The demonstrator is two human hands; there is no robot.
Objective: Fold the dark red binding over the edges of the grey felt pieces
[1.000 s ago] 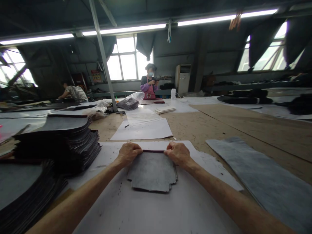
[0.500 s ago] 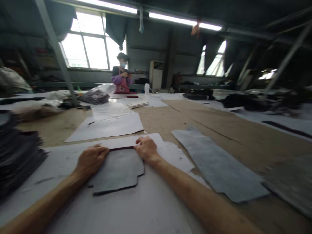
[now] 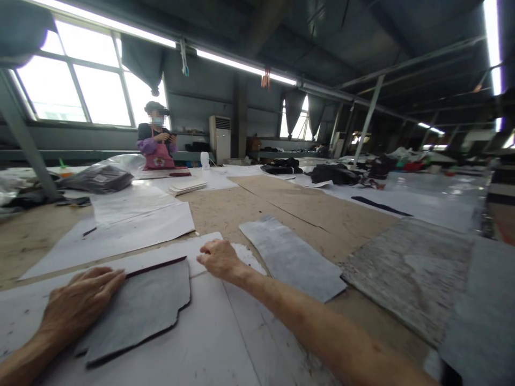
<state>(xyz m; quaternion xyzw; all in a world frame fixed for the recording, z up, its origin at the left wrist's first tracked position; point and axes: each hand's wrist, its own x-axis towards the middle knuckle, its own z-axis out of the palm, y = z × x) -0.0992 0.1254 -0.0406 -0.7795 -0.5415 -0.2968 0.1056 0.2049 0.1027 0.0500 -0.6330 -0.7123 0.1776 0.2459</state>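
A grey fabric-like panel [image 3: 148, 303] with dark edges and a notched side lies on white sheeting. Along its far edge runs a dark maroon strip [image 3: 159, 266]. My left hand [image 3: 82, 295] rests flat over the panel's left part, fingers stretched out across the end of the strip. Just beyond the panel's far right corner is my right hand [image 3: 220, 260], apart from the panel. Its fingers are loosely bent, and nothing shows between them. A longer grey piece [image 3: 293, 260] lies to the right of this hand.
White paper sheets [image 3: 120, 236] cover part of the brown table [image 3: 257, 198]. A rough grey sheet [image 3: 406, 273] lies at the right. Farther back are a stack of white boards [image 3: 187, 186], a plastic-wrapped bundle [image 3: 98, 178] and a person in a pink apron [image 3: 158, 155].
My right hand has let go of the panel's far edge and moved off to the right. My left hand has flattened onto the panel. The view has swung right.
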